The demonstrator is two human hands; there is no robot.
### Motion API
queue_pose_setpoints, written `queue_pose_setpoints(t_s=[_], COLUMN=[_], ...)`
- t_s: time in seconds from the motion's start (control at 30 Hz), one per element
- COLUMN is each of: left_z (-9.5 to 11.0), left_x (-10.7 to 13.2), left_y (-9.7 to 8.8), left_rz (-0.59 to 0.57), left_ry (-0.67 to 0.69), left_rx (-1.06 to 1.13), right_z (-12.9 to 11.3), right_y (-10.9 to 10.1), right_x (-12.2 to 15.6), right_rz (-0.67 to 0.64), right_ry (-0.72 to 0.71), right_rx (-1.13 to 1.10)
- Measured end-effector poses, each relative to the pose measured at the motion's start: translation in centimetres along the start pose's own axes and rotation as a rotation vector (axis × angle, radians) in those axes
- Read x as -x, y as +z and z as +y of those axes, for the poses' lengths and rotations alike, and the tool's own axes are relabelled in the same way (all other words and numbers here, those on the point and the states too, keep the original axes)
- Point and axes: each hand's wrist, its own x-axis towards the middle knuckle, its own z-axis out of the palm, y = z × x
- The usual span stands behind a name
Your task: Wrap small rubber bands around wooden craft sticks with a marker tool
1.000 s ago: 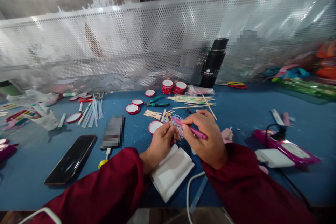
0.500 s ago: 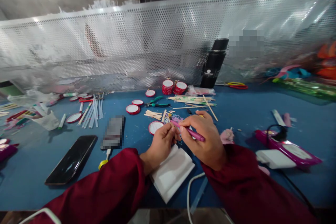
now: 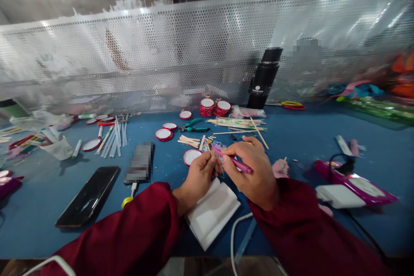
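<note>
My right hand (image 3: pixel 254 170) is closed around a purple pen (image 3: pixel 242 165), its tip slanting up and left toward my other hand. My left hand (image 3: pixel 199 177) pinches something small between thumb and fingers, right at the pen's tip; what it is I cannot make out. Both hands hover above a folded white paper (image 3: pixel 211 215). Just beyond them lie a pile of small coloured loops (image 3: pixel 220 146), a white disc with a red rim (image 3: pixel 192 157) and short wooden sticks (image 3: pixel 189 141).
Small red drums (image 3: pixel 207 107), green-handled pliers (image 3: pixel 196 126) and long thin sticks (image 3: pixel 236 123) lie farther back. A black flask (image 3: pixel 263 79) stands by the perforated metal screen (image 3: pixel 145 60). Two phones, one a black phone (image 3: pixel 88 196), lie left; a purple power strip (image 3: pixel 362 183) lies right.
Hardly anything differs. The pen and my right hand have shifted very slightly at the left fingertips; both hands keep their grip.
</note>
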Motion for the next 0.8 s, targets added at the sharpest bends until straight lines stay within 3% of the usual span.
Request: queue_pose_setpoints(t_s=[0.8], left_z=[-0.05], left_x=[0.02], left_y=[0.01], left_rz=[-0.001], left_ry=[-0.001], left_rx=[0.021], right_z=[0.03], right_y=[0.06], right_x=[0.08], right_rz=[-0.003], right_ry=[-0.001], right_rx=[0.005])
